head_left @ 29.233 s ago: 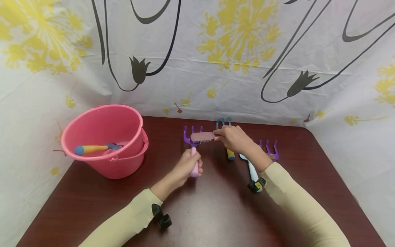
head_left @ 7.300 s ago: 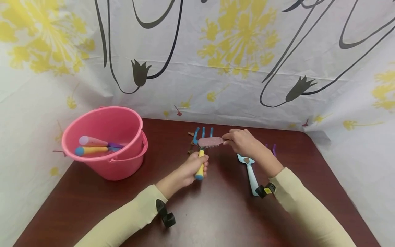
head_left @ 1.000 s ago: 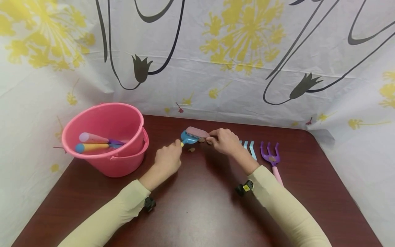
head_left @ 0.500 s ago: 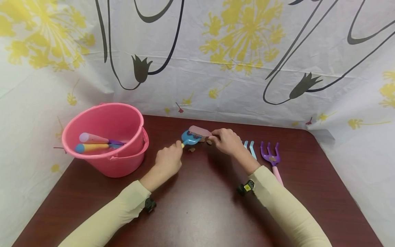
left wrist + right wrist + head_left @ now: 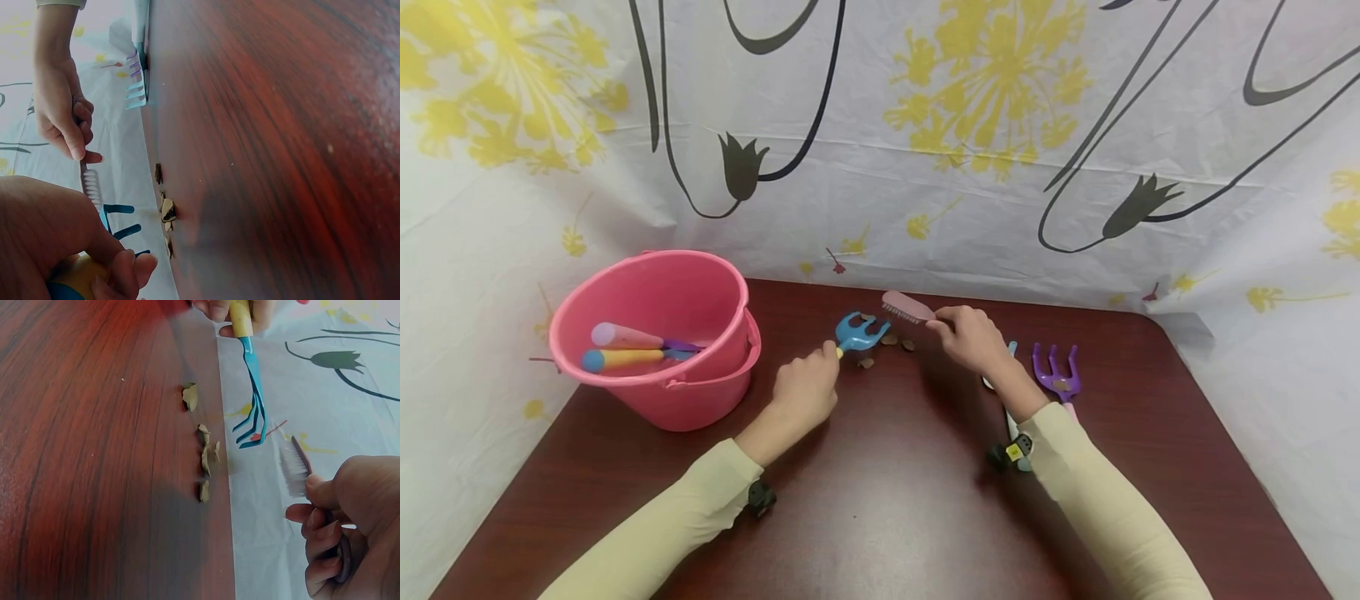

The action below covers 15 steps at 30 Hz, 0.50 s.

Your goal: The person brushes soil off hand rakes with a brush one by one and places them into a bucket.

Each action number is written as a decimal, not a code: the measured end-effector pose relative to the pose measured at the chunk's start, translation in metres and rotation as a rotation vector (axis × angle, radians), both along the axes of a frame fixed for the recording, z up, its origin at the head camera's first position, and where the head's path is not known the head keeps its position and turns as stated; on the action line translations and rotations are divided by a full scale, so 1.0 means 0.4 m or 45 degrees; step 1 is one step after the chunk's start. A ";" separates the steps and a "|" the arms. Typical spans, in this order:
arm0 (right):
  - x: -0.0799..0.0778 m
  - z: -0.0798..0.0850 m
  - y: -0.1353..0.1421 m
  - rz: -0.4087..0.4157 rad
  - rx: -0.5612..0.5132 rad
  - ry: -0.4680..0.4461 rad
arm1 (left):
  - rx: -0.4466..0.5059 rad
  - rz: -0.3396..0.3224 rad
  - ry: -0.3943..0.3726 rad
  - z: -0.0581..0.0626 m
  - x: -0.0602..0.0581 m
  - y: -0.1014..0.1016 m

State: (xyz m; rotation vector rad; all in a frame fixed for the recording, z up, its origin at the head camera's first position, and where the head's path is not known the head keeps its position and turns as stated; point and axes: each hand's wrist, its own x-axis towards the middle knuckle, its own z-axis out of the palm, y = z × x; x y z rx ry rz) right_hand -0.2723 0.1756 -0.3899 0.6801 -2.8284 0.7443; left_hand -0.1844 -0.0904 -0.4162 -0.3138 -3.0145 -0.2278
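My left hand (image 5: 805,387) grips the yellow handle of a small blue garden rake (image 5: 859,335), which it holds above the table with its curved tines pointing away. My right hand (image 5: 972,335) holds a pink bristle brush (image 5: 906,307) by its handle. The brush is just right of the rake and apart from it, bristles facing down and left. In the right wrist view the rake (image 5: 253,394) hangs tines down, with the white brush bristles (image 5: 292,469) near it. Dry brown leaf pieces (image 5: 205,453) lie on the table below.
A pink bucket (image 5: 715,392) at the left holds a pink-handled tool (image 5: 625,335) and a yellow-handled tool (image 5: 625,358). On the right lies a purple garden fork (image 5: 1058,379) with a leaf bit on it. A light blue tool (image 5: 1013,425) is partly hidden under my right forearm.
The brush has lifted off the blue rake and moved up and right; the rake's tines now show. Over the longer span, a pink-handled tool went into the bucket and leaf pieces appeared.
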 end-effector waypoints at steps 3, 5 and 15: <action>0.001 0.002 0.002 -0.002 0.000 -0.022 | 0.005 -0.003 0.003 0.002 -0.001 0.001; 0.002 0.003 0.003 -0.006 0.000 -0.042 | 0.005 -0.001 0.002 0.004 -0.001 0.002; 0.014 0.012 0.023 -0.046 -0.002 -0.085 | -0.003 0.014 0.016 0.018 -0.001 -0.008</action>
